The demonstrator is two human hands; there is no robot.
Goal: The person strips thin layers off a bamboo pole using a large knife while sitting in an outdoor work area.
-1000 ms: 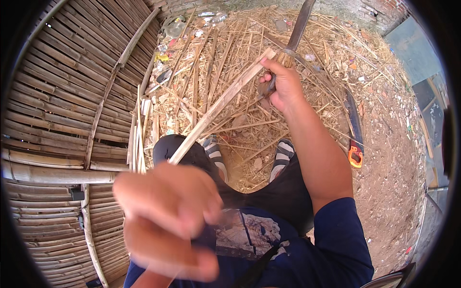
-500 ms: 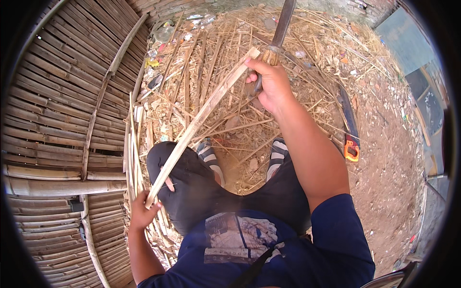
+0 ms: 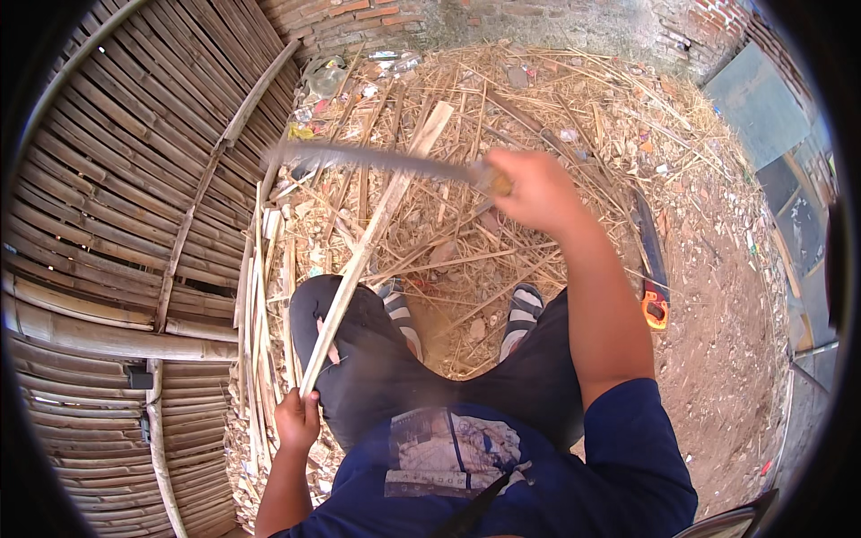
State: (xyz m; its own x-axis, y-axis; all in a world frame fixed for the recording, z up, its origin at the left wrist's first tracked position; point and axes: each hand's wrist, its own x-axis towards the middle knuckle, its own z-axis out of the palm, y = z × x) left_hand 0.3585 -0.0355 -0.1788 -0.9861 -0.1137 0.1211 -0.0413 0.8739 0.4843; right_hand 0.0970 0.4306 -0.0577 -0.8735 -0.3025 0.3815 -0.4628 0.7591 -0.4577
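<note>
Item: bamboo strip (image 3: 368, 242), long, pale and flat; lower end held in the left hand (image 3: 296, 420) beside the left thigh, upper end slanting up and away over a litter of bamboo shavings (image 3: 556, 99) on the dirt ground. Left fingers wrapped tight around the strip's lower end. Item: long-bladed knife (image 3: 377, 159), blade motion-blurred, lying crosswise above the strip's upper half; handle enclosed in the right hand (image 3: 536, 190), fingers closed firmly on it. Whether the edge touches the strip at this instant cannot be told through the blur. Adjacent: a stack of finished slats (image 3: 260, 305) along the left leg; a woven bamboo panel (image 3: 117, 224) further left; a handsaw with an orange handle (image 3: 653, 278) on the ground to the right, well apart from both hands. Handling note, as judgement: the cut should go well if the blade meets the strip at a shallow angle and travels away from the body, the left grip staying low and clear of the edge, the strip braced against the knee to stop it flexing, strokes kept short for an even thickness.
</note>
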